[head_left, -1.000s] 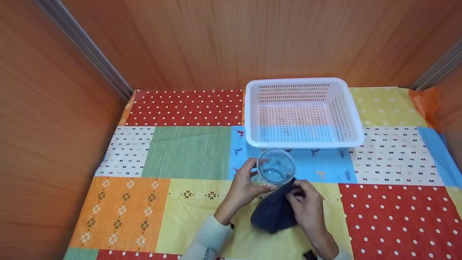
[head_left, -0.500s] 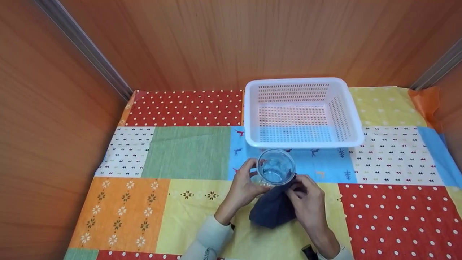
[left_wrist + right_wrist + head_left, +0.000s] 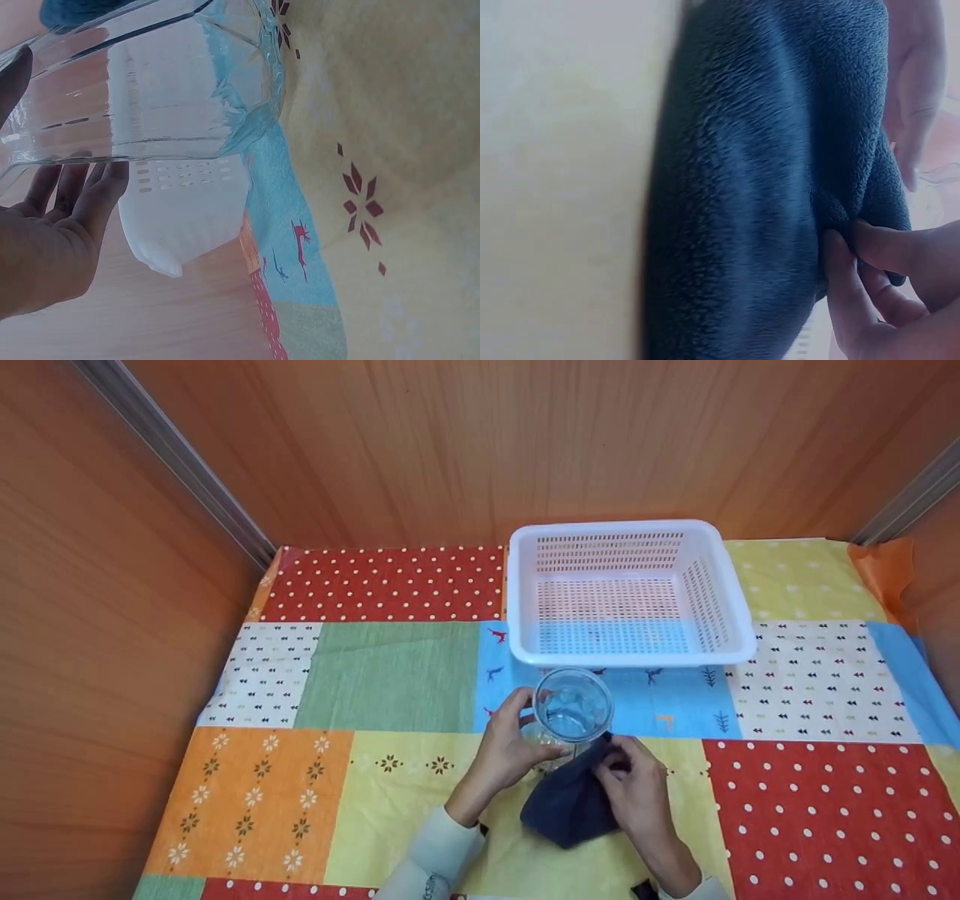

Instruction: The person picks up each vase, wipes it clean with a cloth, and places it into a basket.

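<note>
A clear glass jar (image 3: 574, 709) is held upright by my left hand (image 3: 508, 746), whose thumb and fingers go round its left side. In the left wrist view the jar (image 3: 165, 97) shows straight ridged sides, and its base is apart from the tablecloth. My right hand (image 3: 637, 787) pinches a dark blue cloth (image 3: 570, 799) against the jar's near right side. The cloth hangs down below the fingers. Up close in the right wrist view, the cloth (image 3: 757, 172) looks fuzzy and folded, gathered between thumb and fingers (image 3: 847, 292).
Just behind the jar stands a white plastic basket (image 3: 630, 660) with slotted walls. A patchwork tablecloth (image 3: 405, 675) covers the table. Wood-grain panels (image 3: 480, 450) rise at the back and the sides.
My right hand has slid slightly up along the jar with the cloth, then back down. The left hand and the jar have stayed almost in place.
</note>
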